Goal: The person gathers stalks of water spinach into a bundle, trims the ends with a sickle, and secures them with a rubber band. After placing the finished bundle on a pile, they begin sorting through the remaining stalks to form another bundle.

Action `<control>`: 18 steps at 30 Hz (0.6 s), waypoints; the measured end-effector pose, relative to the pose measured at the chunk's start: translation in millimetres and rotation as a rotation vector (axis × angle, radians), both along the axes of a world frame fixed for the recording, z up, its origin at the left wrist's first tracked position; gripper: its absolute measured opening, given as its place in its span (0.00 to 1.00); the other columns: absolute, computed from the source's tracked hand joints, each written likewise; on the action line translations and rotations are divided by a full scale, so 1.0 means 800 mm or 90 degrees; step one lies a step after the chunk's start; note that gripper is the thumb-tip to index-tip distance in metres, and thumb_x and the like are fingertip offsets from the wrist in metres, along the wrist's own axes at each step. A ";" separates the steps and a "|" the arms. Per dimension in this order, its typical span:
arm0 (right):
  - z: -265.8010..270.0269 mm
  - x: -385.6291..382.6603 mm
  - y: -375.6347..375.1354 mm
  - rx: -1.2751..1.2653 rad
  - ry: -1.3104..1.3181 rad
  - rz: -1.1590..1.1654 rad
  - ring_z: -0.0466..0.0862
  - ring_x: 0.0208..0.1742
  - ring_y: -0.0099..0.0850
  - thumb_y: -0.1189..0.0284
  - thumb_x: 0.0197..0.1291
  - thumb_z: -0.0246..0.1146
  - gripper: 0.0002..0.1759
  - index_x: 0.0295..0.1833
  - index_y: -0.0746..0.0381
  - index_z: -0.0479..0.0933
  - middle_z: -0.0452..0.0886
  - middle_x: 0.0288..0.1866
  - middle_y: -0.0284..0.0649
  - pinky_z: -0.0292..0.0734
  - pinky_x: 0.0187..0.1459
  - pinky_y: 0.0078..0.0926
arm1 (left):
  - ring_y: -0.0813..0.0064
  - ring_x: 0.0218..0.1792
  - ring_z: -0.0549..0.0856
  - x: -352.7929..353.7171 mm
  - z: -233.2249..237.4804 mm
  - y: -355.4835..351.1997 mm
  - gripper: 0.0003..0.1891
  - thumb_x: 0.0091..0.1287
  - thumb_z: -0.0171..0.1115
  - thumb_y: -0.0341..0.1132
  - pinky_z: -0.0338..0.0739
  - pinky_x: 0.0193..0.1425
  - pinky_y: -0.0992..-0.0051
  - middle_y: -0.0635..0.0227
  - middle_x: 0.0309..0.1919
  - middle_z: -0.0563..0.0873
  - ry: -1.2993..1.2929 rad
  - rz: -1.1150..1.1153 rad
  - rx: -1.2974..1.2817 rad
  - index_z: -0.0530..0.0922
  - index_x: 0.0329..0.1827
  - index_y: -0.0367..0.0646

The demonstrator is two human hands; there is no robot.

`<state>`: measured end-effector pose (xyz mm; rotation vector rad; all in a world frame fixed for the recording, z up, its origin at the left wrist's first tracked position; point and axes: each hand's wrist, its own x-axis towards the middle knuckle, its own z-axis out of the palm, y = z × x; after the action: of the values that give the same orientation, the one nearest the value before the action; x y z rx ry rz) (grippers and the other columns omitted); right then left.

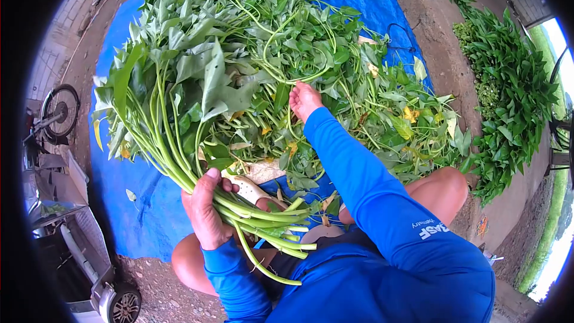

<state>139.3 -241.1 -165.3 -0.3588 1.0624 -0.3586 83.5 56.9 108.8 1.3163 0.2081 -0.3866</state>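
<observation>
My left hand point(209, 209) is closed round a bunch of water spinach point(179, 149). Its leafy tops spread toward the upper left, and the cut stem ends stick out to the right, with one thin stem hanging lower. Farther forward, my right hand point(305, 100) reaches over a large heap of loose water spinach point(359, 96). The fingers of this hand are curled together on a long, thin stem point(317, 76) at the top of the heap. Some yellow leaves point(410, 115) show among the green ones.
Beneath the heap lies a blue tarp point(128, 203). A cream clog point(248, 193) is on my foot by the bunch. More green leafy plants point(508, 90) lie along the right. On the left stand a wheel point(61, 113) and a metal vehicle part point(84, 245).
</observation>
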 end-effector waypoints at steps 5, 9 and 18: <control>0.099 -0.054 -0.031 -0.478 0.089 0.064 0.89 0.46 0.29 0.65 0.85 0.56 0.10 0.57 0.61 0.76 0.89 0.47 0.40 0.81 0.40 0.27 | 0.72 0.30 0.82 -0.001 -0.002 0.001 0.20 0.69 0.72 0.30 0.86 0.37 0.68 0.64 0.37 0.82 0.002 -0.021 -0.020 0.75 0.59 0.35; 0.224 -0.160 -0.067 -0.554 -0.008 0.145 0.87 0.47 0.23 0.61 0.81 0.64 0.10 0.55 0.55 0.81 0.90 0.47 0.34 0.76 0.45 0.23 | 0.72 0.31 0.82 -0.014 0.005 -0.006 0.18 0.69 0.72 0.29 0.87 0.37 0.66 0.64 0.37 0.82 0.013 -0.055 -0.044 0.76 0.58 0.37; 0.320 -0.340 -0.084 -0.339 -0.265 0.171 0.86 0.43 0.20 0.65 0.82 0.64 0.19 0.70 0.63 0.83 0.88 0.44 0.30 0.84 0.49 0.25 | 0.73 0.30 0.83 -0.052 -0.017 -0.032 0.14 0.70 0.71 0.32 0.87 0.35 0.67 0.66 0.34 0.81 0.032 -0.253 -0.059 0.76 0.51 0.39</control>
<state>-132.3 -308.2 90.7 -0.8532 0.4887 -0.4491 41.6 31.2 95.1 1.2553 -0.0329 -0.7570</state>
